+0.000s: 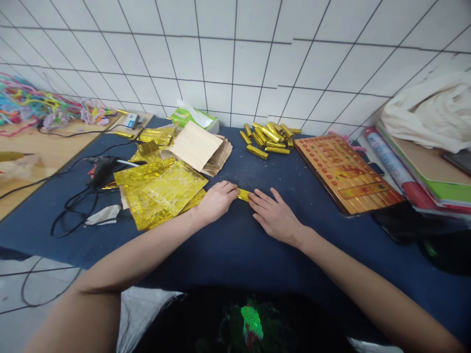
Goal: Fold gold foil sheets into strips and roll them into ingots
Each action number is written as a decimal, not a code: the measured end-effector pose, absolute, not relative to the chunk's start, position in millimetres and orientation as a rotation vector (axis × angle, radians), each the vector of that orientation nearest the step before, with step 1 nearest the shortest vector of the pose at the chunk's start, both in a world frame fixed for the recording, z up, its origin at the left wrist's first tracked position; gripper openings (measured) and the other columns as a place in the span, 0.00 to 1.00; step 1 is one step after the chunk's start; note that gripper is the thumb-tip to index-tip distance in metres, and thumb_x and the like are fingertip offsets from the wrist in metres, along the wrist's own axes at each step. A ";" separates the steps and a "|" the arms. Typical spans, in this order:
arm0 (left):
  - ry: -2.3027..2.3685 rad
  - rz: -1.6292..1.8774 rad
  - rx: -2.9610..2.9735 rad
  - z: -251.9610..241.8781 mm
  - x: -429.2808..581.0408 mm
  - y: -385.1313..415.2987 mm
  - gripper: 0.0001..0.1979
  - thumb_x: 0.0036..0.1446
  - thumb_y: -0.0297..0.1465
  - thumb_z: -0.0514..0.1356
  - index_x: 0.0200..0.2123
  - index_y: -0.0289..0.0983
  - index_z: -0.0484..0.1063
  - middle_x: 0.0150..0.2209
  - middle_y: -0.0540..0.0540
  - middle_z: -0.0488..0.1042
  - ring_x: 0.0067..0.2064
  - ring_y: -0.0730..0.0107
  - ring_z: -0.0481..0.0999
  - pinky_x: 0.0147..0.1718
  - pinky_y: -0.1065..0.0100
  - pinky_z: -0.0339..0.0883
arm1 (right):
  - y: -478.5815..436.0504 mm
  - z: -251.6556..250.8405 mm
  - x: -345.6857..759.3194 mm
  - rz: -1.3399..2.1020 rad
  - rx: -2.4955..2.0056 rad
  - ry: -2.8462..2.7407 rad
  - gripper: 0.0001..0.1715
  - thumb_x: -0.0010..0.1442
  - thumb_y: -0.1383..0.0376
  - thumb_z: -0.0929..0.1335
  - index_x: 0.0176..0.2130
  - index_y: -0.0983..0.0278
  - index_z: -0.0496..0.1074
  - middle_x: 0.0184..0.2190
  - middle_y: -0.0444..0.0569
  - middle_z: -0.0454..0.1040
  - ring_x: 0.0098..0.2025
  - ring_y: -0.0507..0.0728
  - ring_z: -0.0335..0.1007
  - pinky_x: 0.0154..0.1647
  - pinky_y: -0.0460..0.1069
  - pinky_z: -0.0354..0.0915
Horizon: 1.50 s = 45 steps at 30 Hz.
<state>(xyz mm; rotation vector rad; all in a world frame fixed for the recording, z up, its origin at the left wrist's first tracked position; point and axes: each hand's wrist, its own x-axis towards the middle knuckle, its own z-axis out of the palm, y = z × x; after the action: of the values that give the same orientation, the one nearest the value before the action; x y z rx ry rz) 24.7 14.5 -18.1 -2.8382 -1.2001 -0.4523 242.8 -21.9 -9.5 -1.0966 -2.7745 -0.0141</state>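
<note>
A small folded piece of gold foil paper (243, 194) lies on the dark blue table cloth (235, 240) between my hands. My left hand (217, 200) rests on its left end with the fingers curled over it. My right hand (274, 215) lies flat, palm down, fingertips touching the foil's right end. A loose stack of gold foil sheets (162, 193) sits just left of my left hand. A pile of rolled gold foil pieces (267, 137) lies at the back of the cloth.
A black glue gun (101, 169) with cables lies at the left. Brown paper sheets (200, 147) and a green tissue pack (189, 117) sit behind the foil. A flat gold and red printed pack (349, 174), books and white cloth (427, 117) fill the right.
</note>
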 end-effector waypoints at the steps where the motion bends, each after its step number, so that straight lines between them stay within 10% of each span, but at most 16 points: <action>1: -1.216 -0.478 -2.840 -19.1 24.9 15.2 0.13 0.61 0.28 0.49 0.46 0.35 0.69 0.47 0.43 0.71 0.47 0.66 0.68 0.47 0.64 0.63 | -22.0 -10.2 242.8 -0.007 -1.093 -2.771 0.23 0.63 0.66 0.55 0.56 0.68 0.62 0.58 0.54 0.61 0.61 0.60 0.51 0.60 0.65 0.45; 35: -1.145 -0.320 -2.714 -15.2 31.4 3.2 0.11 0.59 0.26 0.51 0.41 0.33 0.71 0.38 0.43 0.73 0.41 0.63 0.69 0.39 0.64 0.65 | -18.9 -10.7 241.1 -0.111 -1.119 -2.809 0.24 0.64 0.64 0.54 0.57 0.65 0.60 0.59 0.50 0.60 0.62 0.62 0.48 0.58 0.70 0.42; 45: -1.323 -0.149 -2.721 -11.0 32.0 -31.0 0.30 0.57 0.47 0.50 0.56 0.33 0.60 0.58 0.34 0.59 0.60 0.54 0.58 0.55 0.53 0.54 | -20.9 -12.3 240.9 -0.096 -1.131 -2.818 0.24 0.64 0.60 0.55 0.57 0.64 0.59 0.59 0.52 0.59 0.62 0.63 0.50 0.58 0.71 0.42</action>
<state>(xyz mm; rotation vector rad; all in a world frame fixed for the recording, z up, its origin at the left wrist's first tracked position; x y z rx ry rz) 32.0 -31.0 -11.0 -2.7211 -1.3230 -0.1487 240.9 -20.9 -12.3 -1.1308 -2.8182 -0.0960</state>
